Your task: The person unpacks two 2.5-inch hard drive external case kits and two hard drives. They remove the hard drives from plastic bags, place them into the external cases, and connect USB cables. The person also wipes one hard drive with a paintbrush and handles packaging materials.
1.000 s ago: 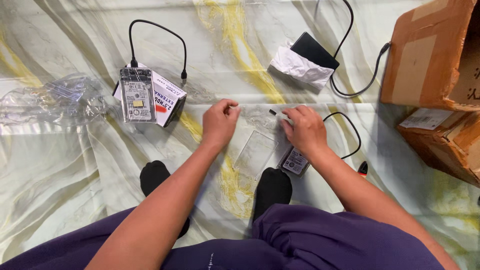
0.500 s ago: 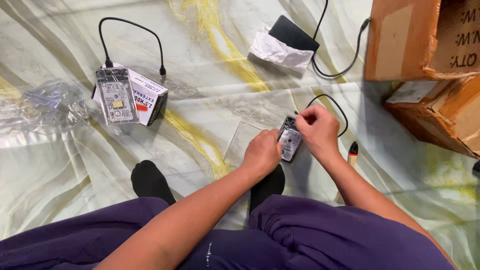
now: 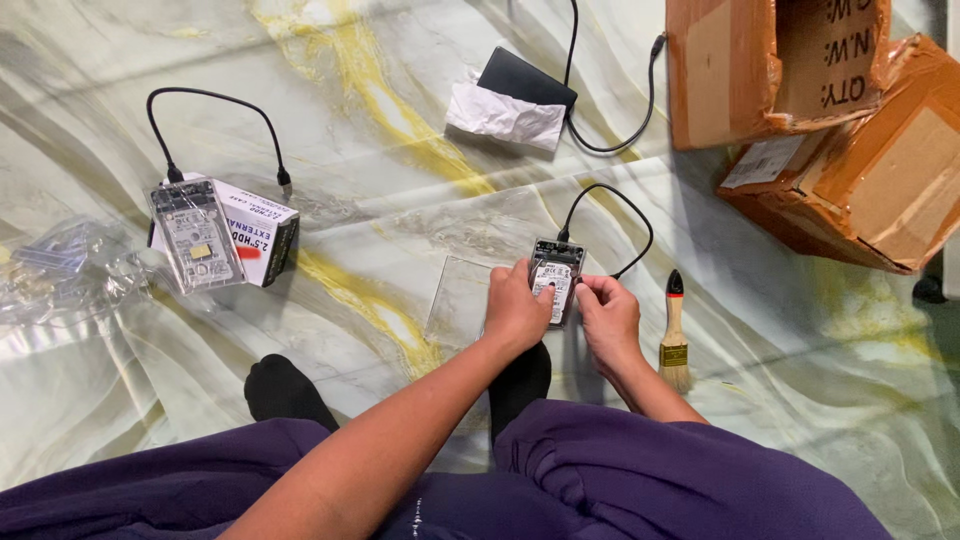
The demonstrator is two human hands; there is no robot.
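Note:
A small hard drive in a clear enclosure [image 3: 556, 270] lies on the marbled sheet with a black cable [image 3: 612, 205] plugged into its far end. My left hand [image 3: 516, 308] grips its left edge and my right hand [image 3: 606, 315] pinches its right edge. A clear flat cover [image 3: 460, 298] lies just left of my left hand.
A second clear enclosure [image 3: 194, 234] rests on a white box [image 3: 262, 232] at left, with its own black cable. Crumpled plastic wrap [image 3: 60, 270] is far left. A black device with white paper [image 3: 508, 100] lies up top. Cardboard boxes [image 3: 820, 110] stand right. A brush [image 3: 674, 335] lies beside my right hand.
Both hands came together from the open sheet onto the drive enclosure, and my left hand now grips it. The view shifted so everything sits further left and lower.

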